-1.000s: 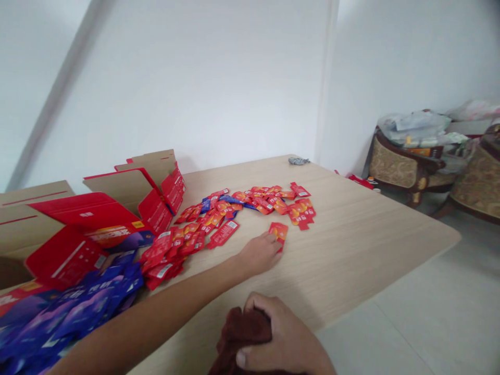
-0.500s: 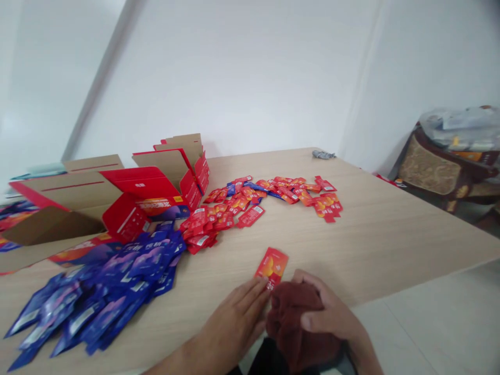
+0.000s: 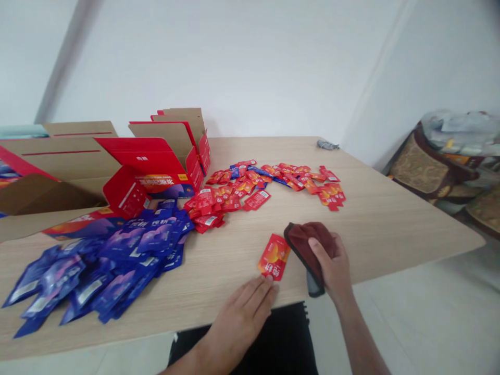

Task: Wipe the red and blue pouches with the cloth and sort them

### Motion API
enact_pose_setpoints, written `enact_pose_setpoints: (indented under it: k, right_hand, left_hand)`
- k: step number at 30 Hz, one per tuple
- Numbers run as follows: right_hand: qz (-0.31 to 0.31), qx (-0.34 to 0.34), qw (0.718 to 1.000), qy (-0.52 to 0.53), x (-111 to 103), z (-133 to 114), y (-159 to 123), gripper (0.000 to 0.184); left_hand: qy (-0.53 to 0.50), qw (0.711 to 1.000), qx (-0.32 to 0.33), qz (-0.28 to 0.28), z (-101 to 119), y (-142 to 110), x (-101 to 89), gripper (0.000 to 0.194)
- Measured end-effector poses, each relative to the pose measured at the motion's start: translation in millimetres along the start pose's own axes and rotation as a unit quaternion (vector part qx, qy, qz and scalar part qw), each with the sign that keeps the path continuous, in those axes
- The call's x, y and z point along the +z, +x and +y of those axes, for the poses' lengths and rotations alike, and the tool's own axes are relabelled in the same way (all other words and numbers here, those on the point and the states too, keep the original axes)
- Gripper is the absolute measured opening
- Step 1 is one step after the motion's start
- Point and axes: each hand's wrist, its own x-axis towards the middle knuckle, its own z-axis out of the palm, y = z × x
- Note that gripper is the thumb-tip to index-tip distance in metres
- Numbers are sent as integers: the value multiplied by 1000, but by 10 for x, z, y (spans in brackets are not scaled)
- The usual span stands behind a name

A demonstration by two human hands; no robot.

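A red and orange sachet point(image 3: 274, 255) lies flat near the table's front edge. The outstretched fingertips of my left hand point(image 3: 242, 315) rest on its lower end. My right hand point(image 3: 335, 263) grips a brown cloth point(image 3: 308, 242) with a dark border, just to the right of the sachet. Farther back is a heap of red sachets point(image 3: 209, 204), and a line of more red ones point(image 3: 291, 176) with a few blue among them runs to the right. A pile of large blue pouches point(image 3: 136, 255) spreads over the left of the table.
Open red cardboard boxes point(image 3: 156, 169) stand at the back left against the wall. A grey crumpled item point(image 3: 327, 145) lies at the table's far right corner. Beyond the table on the right, plastic bags point(image 3: 455, 130) are heaped on a patterned chair point(image 3: 416, 166).
The left hand has drawn the red sachet toward the front edge, away from the others. The right hand has lifted the brown cloth from below onto the table beside it. The view has shifted.
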Motion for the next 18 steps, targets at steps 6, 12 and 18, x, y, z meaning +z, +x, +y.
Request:
enact_pose_setpoints:
  k: [6, 12, 18]
  right_hand:
    - [-80, -182, 960, -199, 155, -212, -201, 41]
    - [-327, -327, 828, -316, 361, -196, -179, 24]
    - [-189, -317, 831, -416, 363, -139, 434, 26]
  left_hand:
    - [-39, 999, 0, 24, 29, -88, -69, 38]
    - [-47, 998, -6, 40, 71, -99, -40, 36]
    - [-41, 998, -14, 38, 87, -86, -41, 36]
